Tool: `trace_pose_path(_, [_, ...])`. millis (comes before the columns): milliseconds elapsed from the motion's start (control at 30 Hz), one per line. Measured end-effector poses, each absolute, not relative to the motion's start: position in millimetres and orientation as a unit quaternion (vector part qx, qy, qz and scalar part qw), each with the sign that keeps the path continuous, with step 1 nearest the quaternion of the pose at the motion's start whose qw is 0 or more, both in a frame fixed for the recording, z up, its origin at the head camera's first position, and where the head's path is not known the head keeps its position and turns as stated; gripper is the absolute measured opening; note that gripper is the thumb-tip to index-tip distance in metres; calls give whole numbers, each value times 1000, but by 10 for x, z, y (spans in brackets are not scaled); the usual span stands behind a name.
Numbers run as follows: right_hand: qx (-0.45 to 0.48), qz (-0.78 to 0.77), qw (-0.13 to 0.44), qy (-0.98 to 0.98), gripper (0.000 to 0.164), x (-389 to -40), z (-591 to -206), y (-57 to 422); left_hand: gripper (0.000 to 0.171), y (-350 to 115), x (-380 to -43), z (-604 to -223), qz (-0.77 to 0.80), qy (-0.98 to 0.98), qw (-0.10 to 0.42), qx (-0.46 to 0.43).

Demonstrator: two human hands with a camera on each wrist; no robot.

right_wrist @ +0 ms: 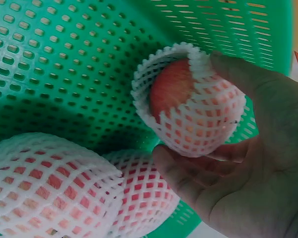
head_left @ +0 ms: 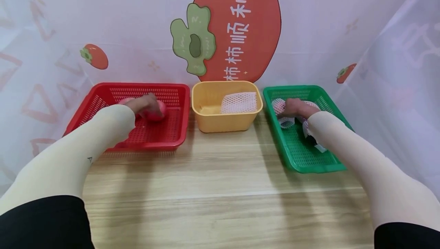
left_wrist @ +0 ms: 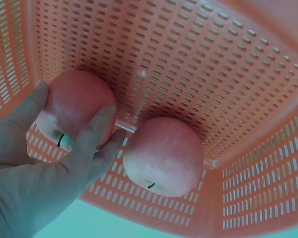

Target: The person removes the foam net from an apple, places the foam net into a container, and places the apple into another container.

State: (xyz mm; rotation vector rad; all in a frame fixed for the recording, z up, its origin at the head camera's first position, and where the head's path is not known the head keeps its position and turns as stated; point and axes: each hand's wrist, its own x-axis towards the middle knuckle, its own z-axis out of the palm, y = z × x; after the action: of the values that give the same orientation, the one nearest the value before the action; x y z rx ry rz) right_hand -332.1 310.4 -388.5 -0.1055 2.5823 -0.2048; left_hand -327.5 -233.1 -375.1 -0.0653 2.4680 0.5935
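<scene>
My left hand (head_left: 146, 104) reaches into the red basket (head_left: 148, 142). In the left wrist view its thumb and fingers are spread round a pinkish-red apple (left_wrist: 82, 99). A second bare apple (left_wrist: 164, 158) lies beside it, stem showing. My right hand (head_left: 297, 108) is inside the green basket (head_left: 306, 167). There it grips an apple in a white foam net (right_wrist: 198, 109), thumb on one side and fingers on the other. The net's open end shows red skin. Two more netted apples, one large in view (right_wrist: 44, 188) and one partly hidden (right_wrist: 144, 193), lie next to it.
Between the two baskets stands a yellow bin (head_left: 223, 123) with a white foam net (head_left: 239, 102) in it. All three containers stand along the back of a wooden table (head_left: 220, 188). A printed curtain (head_left: 144, 23) hangs behind them.
</scene>
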Motion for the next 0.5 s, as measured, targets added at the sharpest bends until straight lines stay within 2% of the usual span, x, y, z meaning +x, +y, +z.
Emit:
trace_pose_path(267, [-11,-103,316,943,69,-3317,-3903,3060,63,-2482,-3531,-4127,184,950,251,-26])
trace_pose_path(500, [28,-142,309,940,77,-3282,-3885,3036,64,-2450,-3493,-4066,178,954,241,5])
